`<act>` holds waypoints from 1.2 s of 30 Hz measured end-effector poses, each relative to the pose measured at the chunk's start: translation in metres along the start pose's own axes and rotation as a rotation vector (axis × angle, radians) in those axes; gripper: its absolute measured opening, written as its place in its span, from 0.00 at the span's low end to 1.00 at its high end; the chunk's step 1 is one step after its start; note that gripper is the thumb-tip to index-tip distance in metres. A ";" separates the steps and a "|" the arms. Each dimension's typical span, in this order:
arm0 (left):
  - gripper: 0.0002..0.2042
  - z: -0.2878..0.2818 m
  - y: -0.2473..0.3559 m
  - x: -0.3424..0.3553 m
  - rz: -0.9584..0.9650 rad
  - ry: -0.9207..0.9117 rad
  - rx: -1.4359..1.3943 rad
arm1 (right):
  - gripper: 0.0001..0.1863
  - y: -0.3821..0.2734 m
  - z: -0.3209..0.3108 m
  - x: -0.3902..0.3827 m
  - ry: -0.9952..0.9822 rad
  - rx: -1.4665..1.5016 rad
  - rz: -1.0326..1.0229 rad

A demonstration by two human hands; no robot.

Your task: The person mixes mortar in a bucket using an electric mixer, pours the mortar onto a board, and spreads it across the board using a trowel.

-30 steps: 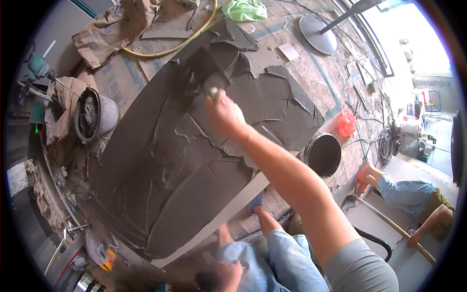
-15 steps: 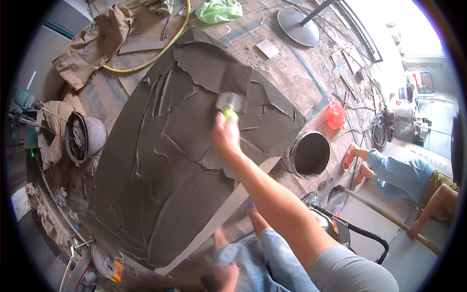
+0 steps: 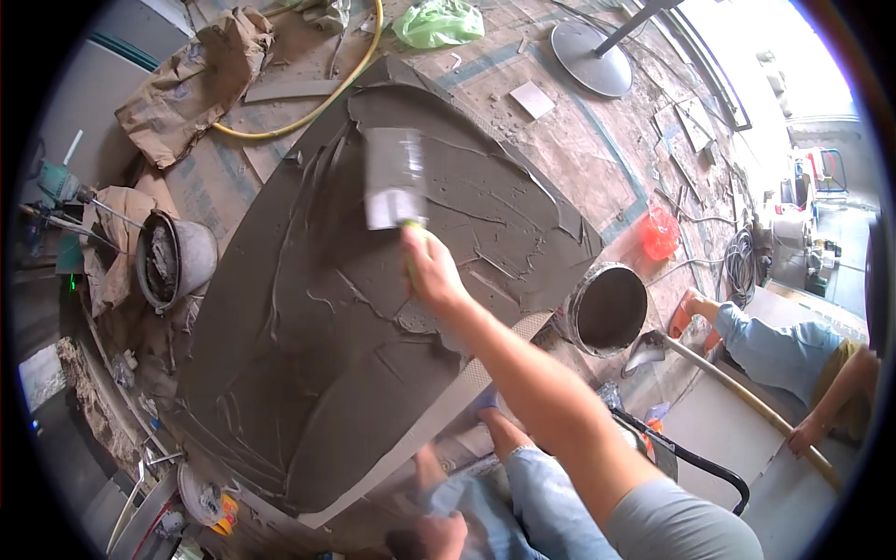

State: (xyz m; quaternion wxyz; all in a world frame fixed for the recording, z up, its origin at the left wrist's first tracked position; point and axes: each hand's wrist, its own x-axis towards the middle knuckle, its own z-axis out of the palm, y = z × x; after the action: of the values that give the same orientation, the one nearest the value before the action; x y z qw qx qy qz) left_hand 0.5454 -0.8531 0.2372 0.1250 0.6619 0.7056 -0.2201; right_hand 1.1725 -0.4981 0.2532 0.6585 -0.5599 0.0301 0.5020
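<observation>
A large slab (image 3: 341,516), its pale ribbed rim showing at the lower right, is coated with wet grey mortar (image 3: 355,392). My right hand (image 3: 431,271) grips the yellow-green handle of a flat trowel (image 3: 394,173). The trowel's broad, smeared blade lies over the upper middle of the mortar, pointing away from me; its motion is blurred. Low in the picture, my left hand (image 3: 442,536) is held near my jeans, next to a dark shape. Its fingers are too smeared to make out.
Right of the slab stands a bucket of grey mix (image 3: 609,310). Another bucket (image 3: 191,257) with a mixer (image 3: 58,182) is at left. A person (image 3: 821,411) at right holds a long-handled tool (image 3: 723,378). A yellow hose (image 3: 359,84) curves behind the slab.
My right hand has swung the trowel leftward across the mortar, leaving fresh ridges on the right. The person's long-handled tool has moved closer to the right bucket. The view has shifted slightly.
</observation>
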 end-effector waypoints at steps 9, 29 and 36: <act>0.34 -0.100 0.253 -0.023 -0.277 -0.644 0.296 | 0.31 -0.094 -0.094 0.104 0.436 -0.843 -0.068; 0.34 -0.061 0.225 -0.048 -0.269 -0.627 0.221 | 0.26 -0.116 -0.256 0.016 0.387 -1.293 -0.373; 0.35 -0.074 0.210 -0.063 -0.385 -0.596 0.196 | 0.37 -0.129 -0.149 0.096 0.031 -1.241 0.000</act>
State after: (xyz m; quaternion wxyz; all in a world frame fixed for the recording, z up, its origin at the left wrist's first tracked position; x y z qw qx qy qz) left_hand 0.7676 -0.8670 0.3006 0.2174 0.4325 0.7253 -0.4895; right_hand 1.3871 -0.5358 0.2315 0.2097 -0.8457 -0.2580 0.4175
